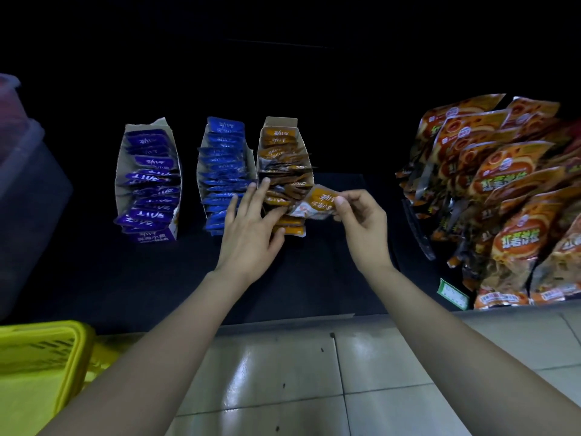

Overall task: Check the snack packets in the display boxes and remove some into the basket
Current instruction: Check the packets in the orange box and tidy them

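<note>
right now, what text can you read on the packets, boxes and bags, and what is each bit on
"劲仔" over "深海小鱼": orange packet pinched by the right hand.
"深海小鱼": front of the purple display box.
"红薯粉丝", as best it reads: big orange bags on the right.
Green shelf tag: too small to read.
Blue packets: white logo print, too blurred to read.

Purple packets (151, 171) with white lettering to your left, blue packets (224, 171) beside them, orange packets (283, 158) next, orange-and-white packet (319, 204) in your right hand (361, 221), yellow slotted basket (41, 357), orange-red bags (503, 196), green tag (451, 294), glossy pale grey floor tiles (283, 372), black shelf (157, 278).
</note>
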The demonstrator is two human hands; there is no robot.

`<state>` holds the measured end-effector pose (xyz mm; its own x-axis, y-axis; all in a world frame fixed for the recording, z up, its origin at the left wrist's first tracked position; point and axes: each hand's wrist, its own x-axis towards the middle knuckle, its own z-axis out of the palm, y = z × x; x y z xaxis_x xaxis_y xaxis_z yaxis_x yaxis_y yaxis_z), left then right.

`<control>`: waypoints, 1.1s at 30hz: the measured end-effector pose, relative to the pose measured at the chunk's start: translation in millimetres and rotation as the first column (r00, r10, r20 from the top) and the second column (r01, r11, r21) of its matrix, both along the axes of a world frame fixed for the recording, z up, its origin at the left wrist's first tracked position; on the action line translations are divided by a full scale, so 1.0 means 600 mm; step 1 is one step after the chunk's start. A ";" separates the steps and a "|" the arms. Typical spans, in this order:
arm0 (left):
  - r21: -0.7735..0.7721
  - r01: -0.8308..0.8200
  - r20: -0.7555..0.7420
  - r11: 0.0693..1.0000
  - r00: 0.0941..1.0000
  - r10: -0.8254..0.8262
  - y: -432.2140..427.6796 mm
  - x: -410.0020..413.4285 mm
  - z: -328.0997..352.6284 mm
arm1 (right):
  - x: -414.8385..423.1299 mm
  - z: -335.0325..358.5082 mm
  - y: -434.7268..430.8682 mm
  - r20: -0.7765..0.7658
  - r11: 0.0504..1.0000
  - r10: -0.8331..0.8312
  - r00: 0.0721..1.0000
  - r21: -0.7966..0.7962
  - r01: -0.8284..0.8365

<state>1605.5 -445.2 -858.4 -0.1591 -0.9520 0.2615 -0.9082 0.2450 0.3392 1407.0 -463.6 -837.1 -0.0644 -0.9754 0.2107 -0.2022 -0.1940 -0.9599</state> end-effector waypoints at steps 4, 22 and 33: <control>-0.100 -0.053 -0.187 0.994 0.982 0.034 0.019 -0.011 0.024 | 0.004 0.026 0.010 0.123 0.999 -0.023 0.992 0.024 0.020; 0.126 0.153 -0.934 0.980 0.352 0.066 0.030 -0.025 0.089 | 0.034 0.081 0.028 0.275 0.977 0.167 0.947 0.086 -0.197; -0.013 0.187 -0.852 0.982 0.513 -0.109 0.033 -0.013 0.074 | 0.041 0.073 0.028 0.321 0.966 0.141 0.937 0.164 -0.201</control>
<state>1598.0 -425.5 -814.1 -0.0400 -0.9577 0.2850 -0.1359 0.2878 0.9480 1431.3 -446.6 -793.3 0.0755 -0.9970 0.0161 0.1250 -0.0066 -0.9921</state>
